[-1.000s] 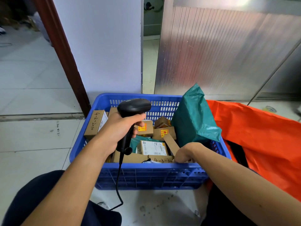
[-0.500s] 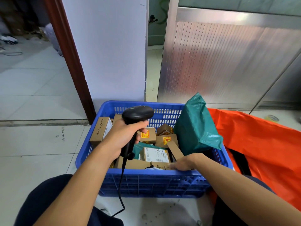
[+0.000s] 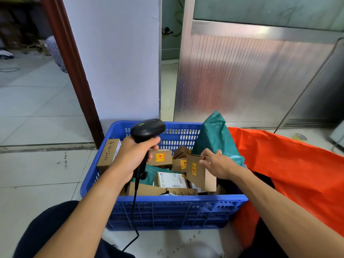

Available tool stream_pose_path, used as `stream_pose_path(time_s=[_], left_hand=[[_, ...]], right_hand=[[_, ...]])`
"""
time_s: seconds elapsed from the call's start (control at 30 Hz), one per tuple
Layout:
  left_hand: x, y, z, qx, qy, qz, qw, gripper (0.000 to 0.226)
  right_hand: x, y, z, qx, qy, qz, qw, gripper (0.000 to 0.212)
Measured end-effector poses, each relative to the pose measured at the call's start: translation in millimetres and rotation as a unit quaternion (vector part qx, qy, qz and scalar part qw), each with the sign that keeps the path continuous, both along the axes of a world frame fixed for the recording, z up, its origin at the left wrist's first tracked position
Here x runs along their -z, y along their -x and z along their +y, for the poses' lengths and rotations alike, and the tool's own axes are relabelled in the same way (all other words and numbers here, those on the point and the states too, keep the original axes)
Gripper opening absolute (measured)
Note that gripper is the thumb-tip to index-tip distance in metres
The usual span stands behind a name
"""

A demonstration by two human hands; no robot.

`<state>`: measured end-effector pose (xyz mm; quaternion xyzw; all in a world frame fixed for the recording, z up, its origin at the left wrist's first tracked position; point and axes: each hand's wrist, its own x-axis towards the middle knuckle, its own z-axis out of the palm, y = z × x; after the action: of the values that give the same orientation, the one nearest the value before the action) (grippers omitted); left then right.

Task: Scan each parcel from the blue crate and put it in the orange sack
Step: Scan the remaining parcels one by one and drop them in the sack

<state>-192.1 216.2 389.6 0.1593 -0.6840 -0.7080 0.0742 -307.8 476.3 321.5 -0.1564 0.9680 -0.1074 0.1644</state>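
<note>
Gripping the scanner: the left hand (image 3: 133,157) is wrapped round the handle of the black scanner (image 3: 148,127), fingers curled tight on it; the scanner head sits above the crate's far-left part.
Scanner cable: the cable (image 3: 134,211) drops from the handle base, crosses the crate's near wall and reaches the floor.
Right hand: the right hand (image 3: 216,164) pinches the upper edge of a brown box (image 3: 196,172), thumb and fingers closed on the cardboard.
Brown box: stands on edge, tilted, inside the crate toward its right side; yellow sticker on the face toward the camera; lower end down among the other parcels.
Blue crate: the blue crate (image 3: 167,211) sits on the tiled floor between the person's knees and holds many parcels.
Other parcels: a green poly bag (image 3: 214,138) stands upright in the far-right corner; a white-labelled box (image 3: 171,180) lies near the middle; a handwritten box (image 3: 109,153) leans on the left wall.
Orange sack: the orange sack (image 3: 297,164) lies just beside the crate, against its right wall; a dark opening shows by the right forearm.
Background: a ribbed metal panel (image 3: 251,77) stands behind the crate and sack, with a white pillar (image 3: 119,62) to its left.
</note>
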Motion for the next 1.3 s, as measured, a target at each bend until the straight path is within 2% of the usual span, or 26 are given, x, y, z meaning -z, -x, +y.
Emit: stream_pose_path(time_s=[0.13, 0.23, 0.37, 0.43, 0.8, 0.97, 1.07, 1.23, 1.3], left_hand=[[-0.2, 1.7, 3.8, -0.027, -0.012, 0.009, 1.000, 0.011], [-0.6, 3.6, 5.9, -0.029, -0.013, 0.008, 0.999, 0.013], [-1.3, 5.9, 7.5, -0.033, -0.011, -0.001, 0.999, 0.012], [-0.5, 8.1, 8.0, -0.036, -0.010, -0.005, 0.999, 0.013], [1.9, 17.9, 10.2, -0.047, -0.006, -0.015, 0.999, 0.013], [4.2, 22.0, 4.7, -0.096, -0.014, -0.021, 0.995, 0.019], [5.1, 24.4, 2.5, -0.115, -0.035, -0.013, 0.993, 0.017], [0.7, 25.8, 5.8, -0.138, -0.056, 0.014, 0.989, 0.011], [-2.9, 24.1, 6.5, -0.130, -0.060, 0.021, 0.990, 0.009]], right_hand=[[-14.4, -3.7, 10.7, 0.058, 0.141, 0.086, 0.985, 0.027], [-26.3, -3.1, 17.7, 0.063, 0.232, 0.130, 0.962, 0.023], [-41.4, -4.6, 21.7, 0.092, 0.381, 0.063, 0.918, 0.017], [-50.2, -8.7, 22.2, 0.100, 0.416, 0.055, 0.902, 0.016], [-61.3, -8.5, 21.8, 0.142, 0.512, -0.028, 0.847, 0.015], [-66.2, -6.2, 26.2, 0.155, 0.576, -0.109, 0.795, 0.015], [-67.6, -4.7, 28.8, 0.145, 0.593, -0.160, 0.776, 0.012], [-69.9, -5.6, 27.0, 0.121, 0.598, -0.218, 0.762, 0.004], [-69.5, -6.9, 26.5, 0.113, 0.590, -0.222, 0.768, 0.013]])
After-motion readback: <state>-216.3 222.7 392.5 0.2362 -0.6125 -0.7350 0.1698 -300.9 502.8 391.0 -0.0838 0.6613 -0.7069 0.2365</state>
